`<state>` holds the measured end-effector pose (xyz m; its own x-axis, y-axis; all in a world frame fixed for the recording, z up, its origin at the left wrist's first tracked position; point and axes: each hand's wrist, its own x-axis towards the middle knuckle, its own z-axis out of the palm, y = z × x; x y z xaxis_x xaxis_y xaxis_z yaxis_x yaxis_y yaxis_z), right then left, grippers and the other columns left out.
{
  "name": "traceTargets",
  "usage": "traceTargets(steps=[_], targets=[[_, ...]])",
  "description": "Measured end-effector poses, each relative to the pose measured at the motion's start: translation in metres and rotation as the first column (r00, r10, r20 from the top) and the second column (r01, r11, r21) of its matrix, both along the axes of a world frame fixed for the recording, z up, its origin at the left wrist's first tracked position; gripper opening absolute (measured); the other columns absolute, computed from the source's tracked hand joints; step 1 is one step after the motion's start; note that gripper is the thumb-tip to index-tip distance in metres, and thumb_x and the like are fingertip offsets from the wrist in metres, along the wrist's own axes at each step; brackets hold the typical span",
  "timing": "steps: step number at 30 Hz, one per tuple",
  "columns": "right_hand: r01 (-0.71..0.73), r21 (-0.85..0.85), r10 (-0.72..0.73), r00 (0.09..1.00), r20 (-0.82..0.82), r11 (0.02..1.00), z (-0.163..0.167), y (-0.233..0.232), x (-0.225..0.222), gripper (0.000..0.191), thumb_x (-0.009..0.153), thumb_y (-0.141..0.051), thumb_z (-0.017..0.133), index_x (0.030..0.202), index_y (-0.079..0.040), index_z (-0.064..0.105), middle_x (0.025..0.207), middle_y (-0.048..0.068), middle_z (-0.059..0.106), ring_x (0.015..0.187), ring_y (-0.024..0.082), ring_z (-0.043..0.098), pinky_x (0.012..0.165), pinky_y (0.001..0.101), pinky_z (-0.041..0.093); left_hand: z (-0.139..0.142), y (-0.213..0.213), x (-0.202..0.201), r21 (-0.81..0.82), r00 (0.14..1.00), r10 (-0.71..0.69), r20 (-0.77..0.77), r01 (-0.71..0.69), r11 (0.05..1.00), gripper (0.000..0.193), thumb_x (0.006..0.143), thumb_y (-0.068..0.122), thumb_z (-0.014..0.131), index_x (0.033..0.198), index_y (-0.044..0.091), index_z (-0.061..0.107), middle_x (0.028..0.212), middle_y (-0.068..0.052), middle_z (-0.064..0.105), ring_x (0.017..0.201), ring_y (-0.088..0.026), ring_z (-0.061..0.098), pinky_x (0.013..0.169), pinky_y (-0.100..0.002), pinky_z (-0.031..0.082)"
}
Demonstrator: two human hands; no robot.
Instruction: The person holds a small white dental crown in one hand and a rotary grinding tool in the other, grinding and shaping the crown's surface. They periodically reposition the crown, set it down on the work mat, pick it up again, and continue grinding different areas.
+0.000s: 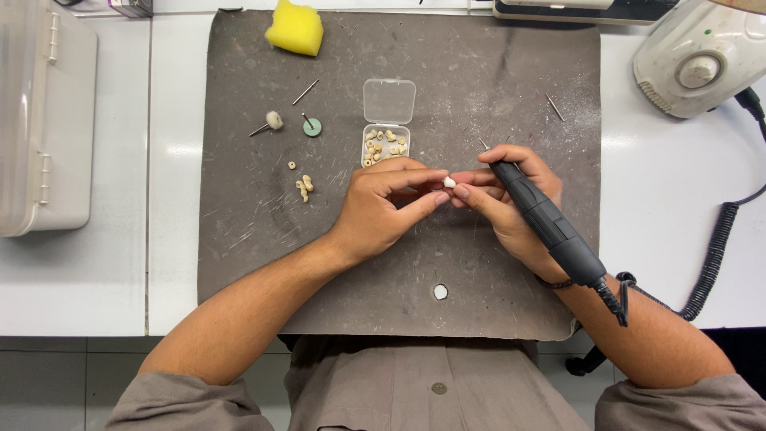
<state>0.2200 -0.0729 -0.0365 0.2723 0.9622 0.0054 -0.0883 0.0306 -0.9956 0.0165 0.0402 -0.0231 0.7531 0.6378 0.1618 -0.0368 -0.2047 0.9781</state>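
- Pinching a small white tooth piece [449, 183], the left hand [381, 206] grips it at its 3 o'clock fingertips.
- Right hand [511, 199] grasps a black handpiece [546, 223], the piece at its 9 o'clock.

The mat [263, 231] was dark grey, scuffed with pale scratches, on a white bench [678, 239]. The sponge [294, 29] was bright yellow, the disc [313, 127] pale green, the handpiece [550, 227] black, the piece [449, 183] white, the box [388, 112] clear, the teeth [384, 147] cream.
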Motion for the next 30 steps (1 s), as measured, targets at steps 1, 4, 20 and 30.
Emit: traceTargets(steps=[1, 4, 20, 30], targets=[[0.007, -0.004, -0.007, 1.0, -0.005, 1.0, -0.0003, -0.0004, -0.0003, 0.033, 0.098, 0.005, 0.069, 0.125, 0.0, 0.05, 0.11, 0.027, 0.074, 0.1, 0.028, 0.077, 0.087, 0.0327, 0.069, -0.0001, -0.0003, -0.0001, 0.011, 1.0, 0.012, -0.003, -0.012, 1.0, 0.022, 0.097, 0.011, 0.075, 0.118, 0.004, 0.075, 0.11, -0.006, 0.076, 0.095, -0.013, 0.077, 0.082, -0.024, 0.066], [0.018, 0.016, -0.018, 1.0, -0.001, 1.0, -0.0013, -0.0006, -0.0008, 0.032, 0.099, 0.004, 0.069, 0.125, 0.0, 0.05, 0.108, 0.027, 0.074, 0.099, 0.028, 0.078, 0.083, 0.033, 0.07, -0.0011, -0.0011, 0.0003, -0.031, 0.999, 0.027, -0.044, -0.028, 0.999, 0.017, 0.099, 0.013, 0.073, 0.114, 0.005, 0.078, 0.102, -0.005, 0.078, 0.086, -0.011, 0.076, 0.072, -0.022, 0.063], [-0.013, 0.045, 0.011, 0.999, 0.041, 0.999, -0.0036, -0.0036, 0.0001, 0.034, 0.1, 0.003, 0.069, 0.128, -0.001, 0.049, 0.105, 0.024, 0.074, 0.098, 0.028, 0.078, 0.078, 0.034, 0.071, -0.0048, -0.0042, 0.0031, -0.116, 0.999, -0.026, -0.037, 0.021, 0.993, 0.017, 0.103, 0.016, 0.067, 0.11, 0.003, 0.075, 0.103, -0.005, 0.076, 0.094, -0.012, 0.075, 0.082, -0.026, 0.063], [-0.015, 0.054, 0.013, 0.999, 0.034, 0.998, -0.0019, -0.0048, 0.0015, 0.039, 0.097, 0.006, 0.071, 0.129, -0.003, 0.05, 0.108, 0.023, 0.073, 0.101, 0.028, 0.078, 0.083, 0.0351, 0.071, -0.0026, -0.0027, 0.0023, -0.065, 0.999, -0.026, -0.031, 0.024, 0.998, 0.017, 0.102, 0.015, 0.068, 0.113, 0.003, 0.076, 0.105, -0.007, 0.076, 0.093, -0.013, 0.075, 0.079, -0.025, 0.062]])
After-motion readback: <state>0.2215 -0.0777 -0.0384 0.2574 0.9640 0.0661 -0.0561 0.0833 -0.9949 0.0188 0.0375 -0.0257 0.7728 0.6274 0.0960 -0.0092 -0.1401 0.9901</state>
